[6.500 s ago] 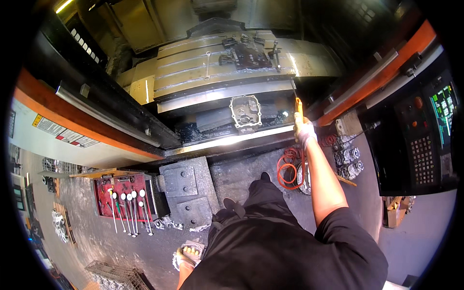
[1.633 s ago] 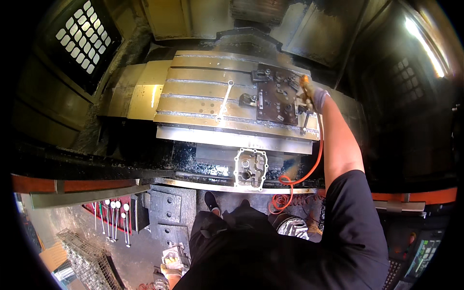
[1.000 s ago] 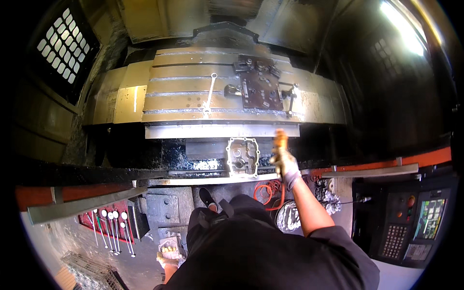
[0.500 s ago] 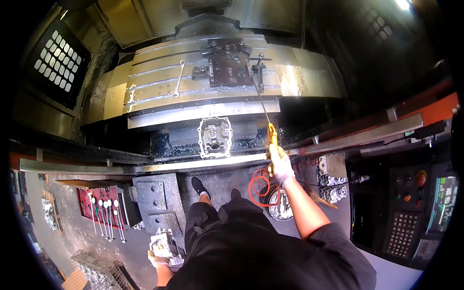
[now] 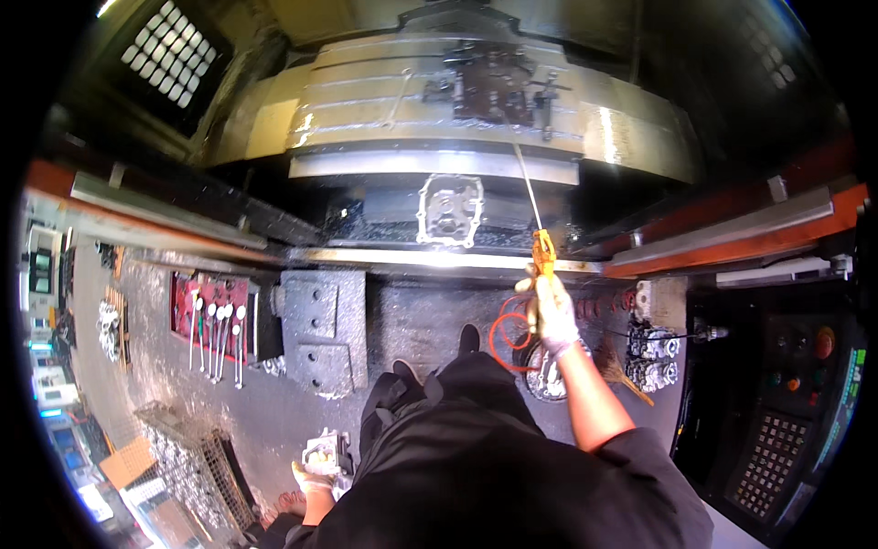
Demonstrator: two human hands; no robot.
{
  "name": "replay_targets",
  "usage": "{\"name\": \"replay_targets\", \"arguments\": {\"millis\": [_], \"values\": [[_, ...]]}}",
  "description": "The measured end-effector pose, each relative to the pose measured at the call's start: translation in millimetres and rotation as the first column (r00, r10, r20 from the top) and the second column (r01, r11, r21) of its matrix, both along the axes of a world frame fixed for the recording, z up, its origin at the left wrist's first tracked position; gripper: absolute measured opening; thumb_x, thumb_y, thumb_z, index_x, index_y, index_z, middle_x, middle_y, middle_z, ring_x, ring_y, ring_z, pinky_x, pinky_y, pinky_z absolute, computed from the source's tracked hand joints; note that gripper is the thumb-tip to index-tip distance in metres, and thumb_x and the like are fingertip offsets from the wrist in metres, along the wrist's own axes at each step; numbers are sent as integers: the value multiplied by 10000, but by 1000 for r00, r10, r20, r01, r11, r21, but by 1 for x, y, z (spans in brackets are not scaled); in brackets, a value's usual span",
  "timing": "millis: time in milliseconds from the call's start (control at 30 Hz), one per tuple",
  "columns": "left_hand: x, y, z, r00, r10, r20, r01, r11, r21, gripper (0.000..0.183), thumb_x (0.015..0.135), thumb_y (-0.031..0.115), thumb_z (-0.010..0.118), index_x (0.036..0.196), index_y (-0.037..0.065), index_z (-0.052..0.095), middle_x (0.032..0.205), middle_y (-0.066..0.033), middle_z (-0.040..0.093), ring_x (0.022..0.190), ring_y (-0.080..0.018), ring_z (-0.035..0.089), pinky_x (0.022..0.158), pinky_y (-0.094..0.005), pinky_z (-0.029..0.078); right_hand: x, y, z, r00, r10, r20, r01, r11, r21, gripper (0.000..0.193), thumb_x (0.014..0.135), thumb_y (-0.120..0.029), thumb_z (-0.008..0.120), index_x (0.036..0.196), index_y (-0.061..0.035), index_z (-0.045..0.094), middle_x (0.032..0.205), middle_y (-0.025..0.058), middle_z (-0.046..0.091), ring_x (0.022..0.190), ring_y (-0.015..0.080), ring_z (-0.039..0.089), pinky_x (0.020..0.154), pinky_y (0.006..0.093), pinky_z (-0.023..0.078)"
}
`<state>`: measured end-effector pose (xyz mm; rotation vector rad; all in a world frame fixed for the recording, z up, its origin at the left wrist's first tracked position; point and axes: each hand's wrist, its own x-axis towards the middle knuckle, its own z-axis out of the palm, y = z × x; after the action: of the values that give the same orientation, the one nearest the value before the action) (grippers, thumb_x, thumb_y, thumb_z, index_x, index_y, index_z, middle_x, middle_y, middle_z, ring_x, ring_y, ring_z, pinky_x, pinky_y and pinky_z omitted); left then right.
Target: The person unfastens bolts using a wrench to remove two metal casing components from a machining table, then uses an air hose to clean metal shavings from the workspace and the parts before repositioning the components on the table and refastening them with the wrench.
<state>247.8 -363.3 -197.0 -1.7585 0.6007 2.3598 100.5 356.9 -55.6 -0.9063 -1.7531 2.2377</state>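
Observation:
My right hand [image 5: 553, 316], in a pale glove, is closed around an orange air blow gun [image 5: 543, 252]. Its long thin nozzle points away from me toward a dark fixture plate [image 5: 494, 84] on the slotted machine table [image 5: 352, 114]. A coiled orange hose [image 5: 501, 343] hangs beside this hand. Low at my left side, my gloved left hand [image 5: 313, 480] grips a silvery metal casting [image 5: 326, 452]; its fingers are partly hidden. An open-framed metal housing [image 5: 450, 211] sits in front of the machine table, near the sill.
A combination wrench [image 5: 400, 97] lies on the machine table. A red-lined tool tray [image 5: 212, 306] with several long gauges and a grey stepped stand [image 5: 320, 334] are at left. Behind them is a wire basket [image 5: 187, 457] of metal parts. A control panel [image 5: 786, 403] stands at right.
The scene has shifted right and up in the picture as my view turned. My feet have changed places, the right one now farther forward. Both hands keep their hold.

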Motion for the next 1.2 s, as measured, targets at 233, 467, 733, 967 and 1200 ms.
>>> {"name": "replay_targets", "arguments": {"millis": [233, 467, 733, 967, 1200], "values": [[37, -35, -43, 983, 178, -54, -180, 983, -42, 898, 925, 745, 408, 1533, 84, 430, 1521, -132, 501, 1366, -356, 486, 1113, -579, 396, -27, -32, -30, 799, 309, 516, -399, 914, 70, 614, 977, -537, 653, 1323, -31, 608, 734, 24, 574, 536, 120, 505, 493, 308, 422], [57, -65, -47, 992, 116, -39, -118, 991, -64, 819, 951, 731, 411, 1410, 67, 547, 1248, -135, 640, 1140, -344, 593, 1007, -554, 483, -91, -72, -52, 752, 199, 629, -503, 789, 352, 653, 978, -646, 553, 1029, -7, 680, 732, 98, 641, 618, 234, 608, 597, 402, 503], [71, -81, -37, 993, 89, 72, -82, 993, -88, 810, 950, 732, 418, 1391, 67, 560, 1208, -131, 646, 1112, -346, 600, 990, -549, 494, -29, -104, -51, 745, 213, 632, -511, 792, 336, 623, 983, -605, 581, 1075, 1, 691, 809, 96, 684, 674, 218, 613, 658, 380, 507], [48, -91, -45, 992, 18, 125, -4, 994, -111, 804, 949, 732, 425, 1374, 66, 572, 1173, -127, 651, 1087, -347, 606, 975, -544, 503, 17, -117, -27, 768, 189, 612, -381, 903, 198, 573, 998, -572, 595, 1110, -17, 679, 764, 46, 632, 532, 152, 529, 507, 349, 439], [-13, -73, -34, 991, -76, 111, 92, 985, -147, 797, 948, 733, 432, 1356, 65, 585, 1130, -120, 653, 1057, -346, 609, 958, -535, 512, 52, -92, -31, 816, 78, 572, -231, 952, 199, 591, 982, -597, 620, 1104, -20, 665, 755, 47, 635, 477, 135, 479, 456, 325, 404]]}}
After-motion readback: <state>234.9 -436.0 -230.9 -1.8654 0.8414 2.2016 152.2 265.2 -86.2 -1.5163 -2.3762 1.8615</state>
